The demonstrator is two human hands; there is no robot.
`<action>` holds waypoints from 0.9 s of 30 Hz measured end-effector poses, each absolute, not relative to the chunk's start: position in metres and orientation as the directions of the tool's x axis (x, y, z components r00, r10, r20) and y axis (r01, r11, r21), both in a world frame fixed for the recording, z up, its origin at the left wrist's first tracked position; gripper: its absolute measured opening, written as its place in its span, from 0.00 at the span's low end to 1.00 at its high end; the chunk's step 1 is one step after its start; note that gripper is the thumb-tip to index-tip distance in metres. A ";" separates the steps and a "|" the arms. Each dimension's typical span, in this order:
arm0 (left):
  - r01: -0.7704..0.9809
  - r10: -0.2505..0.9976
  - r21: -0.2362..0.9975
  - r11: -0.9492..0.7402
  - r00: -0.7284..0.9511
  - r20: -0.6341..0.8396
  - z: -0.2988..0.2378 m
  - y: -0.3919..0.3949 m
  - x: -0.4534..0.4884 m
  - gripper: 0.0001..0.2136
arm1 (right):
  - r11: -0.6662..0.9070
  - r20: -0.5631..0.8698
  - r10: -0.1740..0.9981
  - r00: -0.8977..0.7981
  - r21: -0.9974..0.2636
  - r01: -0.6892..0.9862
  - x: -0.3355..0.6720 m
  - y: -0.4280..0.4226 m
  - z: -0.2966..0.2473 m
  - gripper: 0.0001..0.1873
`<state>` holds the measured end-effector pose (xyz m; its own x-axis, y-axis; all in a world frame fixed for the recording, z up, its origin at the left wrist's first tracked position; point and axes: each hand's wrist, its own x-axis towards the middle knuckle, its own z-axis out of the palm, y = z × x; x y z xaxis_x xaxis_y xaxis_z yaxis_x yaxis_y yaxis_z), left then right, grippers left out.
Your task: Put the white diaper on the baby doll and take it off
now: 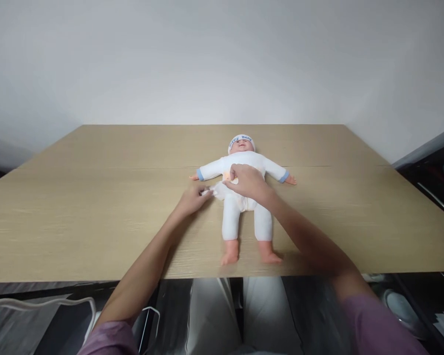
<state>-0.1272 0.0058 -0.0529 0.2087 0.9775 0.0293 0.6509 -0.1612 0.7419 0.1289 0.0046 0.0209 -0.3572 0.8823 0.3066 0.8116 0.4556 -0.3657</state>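
A baby doll (pixel 231 224) in a white suit with blue cuffs and a white cap lies on its back, its feet toward me. Around its hips sits a white diaper (pixel 248 204). My left hand (pixel 195 198), at the doll's left side in view, pinches the diaper's outstretched side flap (pixel 218 190). Over the doll's belly is my right hand (pixel 247 180), fingers curled with thumb and forefinger close together at the diaper's front edge. What lies between those fingertips is too small to make out.
The doll lies on a wide wooden table (pixel 96 212) that meets a pale wall (pixel 207 59) at the back. A white cable (pixel 40 302) hangs below the front edge at left. A dark unit (pixel 432 172) stands to the right.
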 end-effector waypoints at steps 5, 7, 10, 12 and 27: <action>0.257 0.978 0.950 -0.177 0.153 0.141 -0.031 0.017 -0.114 0.21 | 0.393 0.253 0.914 -0.318 -0.346 0.852 0.126 0.009 0.018 0.15; 0.262 0.976 0.947 -0.185 0.158 0.147 -0.018 0.020 -0.095 0.20 | 0.422 0.268 0.901 -0.342 -0.355 0.834 0.128 0.007 0.017 0.16; 0.285 0.962 0.937 -0.202 0.239 0.135 -0.003 0.023 -0.063 0.19 | 0.463 0.272 0.883 -0.381 -0.385 0.798 0.131 0.006 0.018 0.18; 0.250 0.942 0.943 -0.221 0.304 0.140 0.000 0.026 -0.046 0.18 | 0.449 0.263 0.891 -0.371 -0.373 0.812 0.132 0.007 0.018 0.16; 0.180 0.942 0.939 -0.293 0.219 0.253 -0.065 0.047 -0.050 0.25 | 0.416 0.342 0.900 -0.270 -0.489 0.767 0.141 0.020 0.007 0.07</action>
